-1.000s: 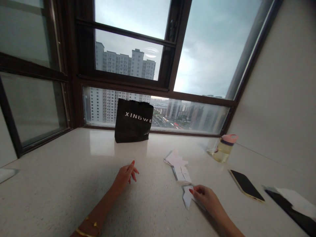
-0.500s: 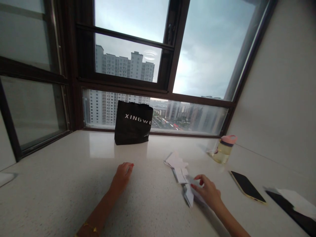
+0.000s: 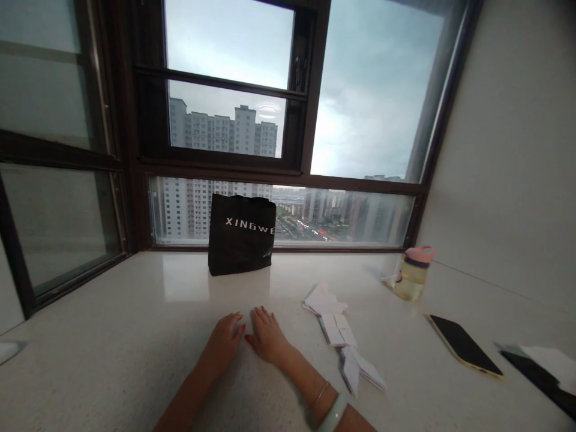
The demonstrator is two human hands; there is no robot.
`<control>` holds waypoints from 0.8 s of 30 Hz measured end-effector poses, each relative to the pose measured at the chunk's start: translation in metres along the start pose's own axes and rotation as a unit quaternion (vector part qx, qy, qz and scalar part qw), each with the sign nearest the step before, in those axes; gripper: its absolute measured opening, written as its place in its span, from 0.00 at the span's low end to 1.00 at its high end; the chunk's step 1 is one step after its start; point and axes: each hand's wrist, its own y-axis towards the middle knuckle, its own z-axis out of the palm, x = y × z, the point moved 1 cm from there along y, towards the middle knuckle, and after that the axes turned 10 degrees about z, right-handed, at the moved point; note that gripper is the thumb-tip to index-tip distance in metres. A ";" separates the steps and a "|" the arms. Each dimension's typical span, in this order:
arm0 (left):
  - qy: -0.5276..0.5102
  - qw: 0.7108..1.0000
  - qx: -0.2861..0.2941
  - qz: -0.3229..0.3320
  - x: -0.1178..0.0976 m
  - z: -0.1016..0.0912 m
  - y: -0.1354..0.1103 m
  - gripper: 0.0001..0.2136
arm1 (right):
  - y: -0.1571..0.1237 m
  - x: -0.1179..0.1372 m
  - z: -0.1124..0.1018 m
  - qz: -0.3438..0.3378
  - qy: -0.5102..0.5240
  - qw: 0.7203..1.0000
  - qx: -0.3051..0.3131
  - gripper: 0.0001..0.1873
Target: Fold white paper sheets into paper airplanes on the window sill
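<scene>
Item: left hand [image 3: 227, 339], palm down on or just over the pale counter [image 3: 112, 360]; thumb and fingers loosely parted, nothing seen in the grip, underside hidden.

Item: right hand [image 3: 270, 336], just beside the left; fingers laid out wide and flat, nothing seen held; contact between the thumbs cannot be told.

Item: folded white papers, to the right of the right hand and apart from it, running in a crooked line toward the near edge: fan-like upper piece [image 3: 324, 299], squarish middle piece [image 3: 338, 330], pointed lower piece [image 3: 353, 369]; neighbours touch or overlap.

Item, surrounds: black bag [image 3: 243, 240] upright by the window; bottle [image 3: 411, 279] and phone [image 3: 463, 345] beyond the papers.

Handling note, as judged: the step looks like a rest; best done with both palms low and still, the right forearm and bangle [image 3: 335, 414] clear of the lower piece, since loose folds probably slide at a brush; any touch best light, at an edge
</scene>
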 end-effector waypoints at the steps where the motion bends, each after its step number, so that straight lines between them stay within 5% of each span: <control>1: 0.032 0.999 0.017 -0.002 0.002 0.001 0.000 0.19 | 0.004 0.000 0.001 -0.001 -0.002 1.000 0.008 0.30; 10: 0.231 0.946 0.213 -0.082 -0.016 0.000 -0.010 0.28 | 0.006 -0.011 0.004 -0.023 -0.021 0.998 0.053 0.29; 24: 0.258 0.928 0.259 -0.073 -0.020 -0.007 -0.008 0.29 | 0.006 -0.010 0.007 -0.039 -0.030 0.998 0.034 0.26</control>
